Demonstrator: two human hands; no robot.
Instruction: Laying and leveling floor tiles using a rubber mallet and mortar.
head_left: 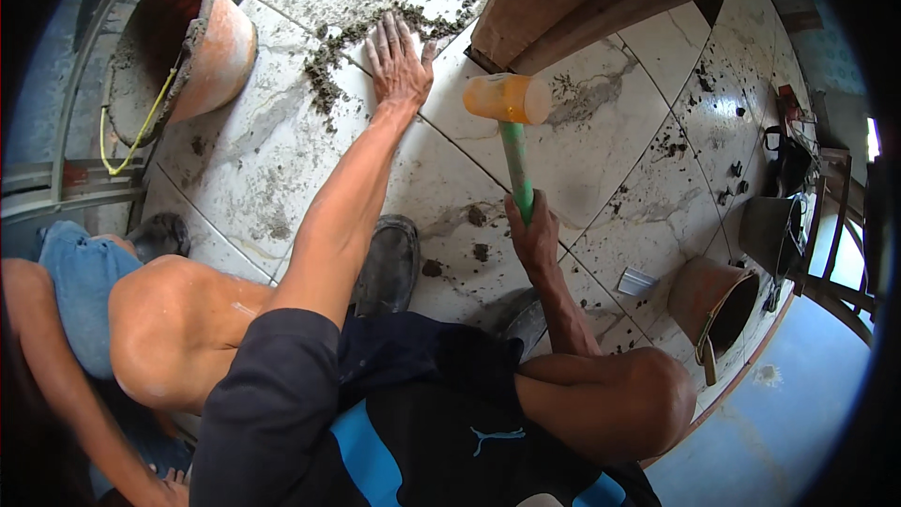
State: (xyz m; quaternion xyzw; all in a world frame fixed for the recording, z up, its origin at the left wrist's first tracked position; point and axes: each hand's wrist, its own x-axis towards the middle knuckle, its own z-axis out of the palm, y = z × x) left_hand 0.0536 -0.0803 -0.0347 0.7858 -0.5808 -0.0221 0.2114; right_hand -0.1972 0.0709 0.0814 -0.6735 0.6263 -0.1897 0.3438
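My left hand [399, 64] lies flat on the white marbled floor tiles [469, 164], fingers stretched out and pointing away from me. Its fingertips reach into a scatter of dark, crumbly mortar bits [327, 66]. In my right hand [535, 233] is a rubber mallet, gripped round its green handle [515, 160]. The mallet's orange-yellow head [507, 99] is up and in front of me, over the tiles; I cannot tell whether it touches them.
A mortar-caked bucket [221, 61] lies tipped at the far left. Wooden furniture [563, 14] stands at the top. Another bucket [699, 296] and a dark one [770, 233] are at right, beside a small pale piece [637, 281]. Another person's arm [75, 394] shows at lower left.
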